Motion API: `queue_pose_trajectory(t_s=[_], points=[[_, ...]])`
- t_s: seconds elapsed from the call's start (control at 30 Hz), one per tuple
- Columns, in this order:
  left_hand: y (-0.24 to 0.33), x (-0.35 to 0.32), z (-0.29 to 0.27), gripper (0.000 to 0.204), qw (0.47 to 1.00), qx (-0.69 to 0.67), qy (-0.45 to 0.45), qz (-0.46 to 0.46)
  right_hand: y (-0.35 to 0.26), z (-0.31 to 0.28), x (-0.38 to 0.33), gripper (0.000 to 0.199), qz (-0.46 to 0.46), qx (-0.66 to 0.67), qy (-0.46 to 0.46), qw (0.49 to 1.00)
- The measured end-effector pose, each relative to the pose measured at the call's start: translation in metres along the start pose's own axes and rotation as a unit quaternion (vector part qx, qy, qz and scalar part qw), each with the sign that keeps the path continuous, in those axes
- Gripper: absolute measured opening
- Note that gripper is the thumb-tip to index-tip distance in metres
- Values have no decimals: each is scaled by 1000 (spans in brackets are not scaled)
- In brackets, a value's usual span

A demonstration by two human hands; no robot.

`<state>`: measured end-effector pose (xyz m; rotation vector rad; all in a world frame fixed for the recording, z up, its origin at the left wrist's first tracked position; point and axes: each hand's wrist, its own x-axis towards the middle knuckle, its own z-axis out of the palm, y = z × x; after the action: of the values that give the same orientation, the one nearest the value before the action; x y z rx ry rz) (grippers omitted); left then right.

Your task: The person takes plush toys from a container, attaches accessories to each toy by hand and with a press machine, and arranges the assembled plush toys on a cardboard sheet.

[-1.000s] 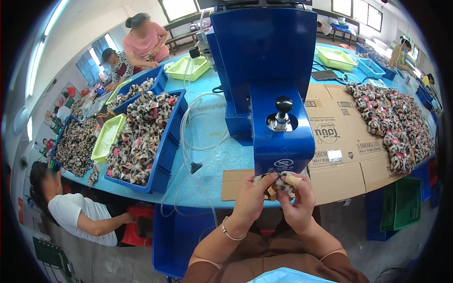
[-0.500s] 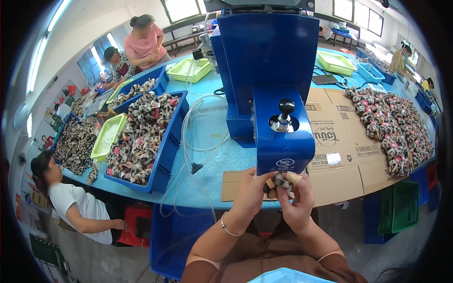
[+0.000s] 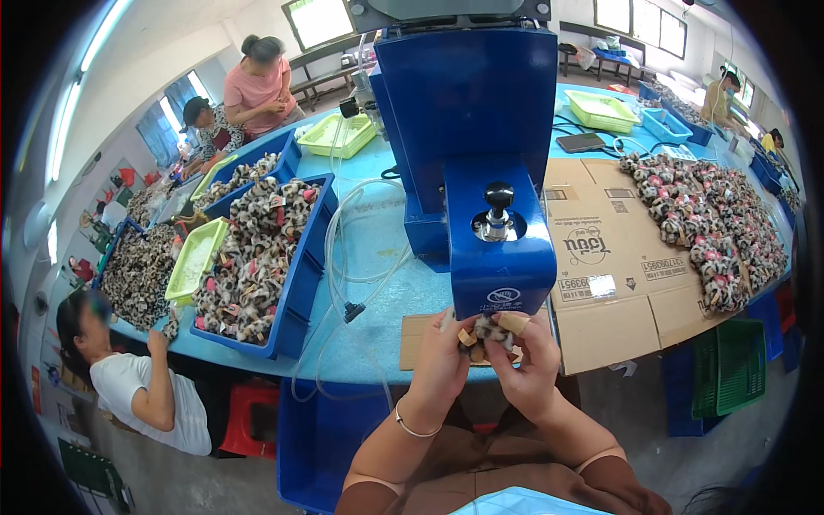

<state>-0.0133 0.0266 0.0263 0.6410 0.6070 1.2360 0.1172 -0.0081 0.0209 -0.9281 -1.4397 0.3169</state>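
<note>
A small spotted plush piece (image 3: pixel 493 333) in black, white and brown fur is pinched between my two hands, just under the front of a blue bench press machine (image 3: pixel 502 287). My left hand (image 3: pixel 441 356) is closed on its left side, and a bracelet circles that wrist. On the right side, my right hand (image 3: pixel 525 360) grips it with thumb and fingers; a tan wrap covers one fingertip. A little tan tab shows at the piece's left. The machine's overhang and my fingers hide part of the piece.
Left of the machine, a blue crate (image 3: pixel 296 283) brims with spotted plush pieces beside clear tubing (image 3: pixel 330 257). Flattened cardboard (image 3: pixel 601 318) lies on the right, with a pile of plush pieces (image 3: pixel 704 206) beyond. A blue bin (image 3: pixel 318 446) stands below the table edge. Co-workers sit and stand around.
My view has shifted slightly, moving the machine a little left in the picture. Both hands keep hold of the plush piece. The co-worker at left has raised an arm to the table.
</note>
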Motion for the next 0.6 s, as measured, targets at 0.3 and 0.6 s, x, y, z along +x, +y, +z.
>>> queue_pose_trajectory(t_s=[0.3, 0.6], points=[[-3, -5, -6, 18, 998, -8, -28, -53, -6, -8, -5, 36, 21, -8, -8, 1000], [-57, -25, 5, 22, 994, -36, 45, -88, 3, -51, -38, 36, 31, -202, -51, 978]])
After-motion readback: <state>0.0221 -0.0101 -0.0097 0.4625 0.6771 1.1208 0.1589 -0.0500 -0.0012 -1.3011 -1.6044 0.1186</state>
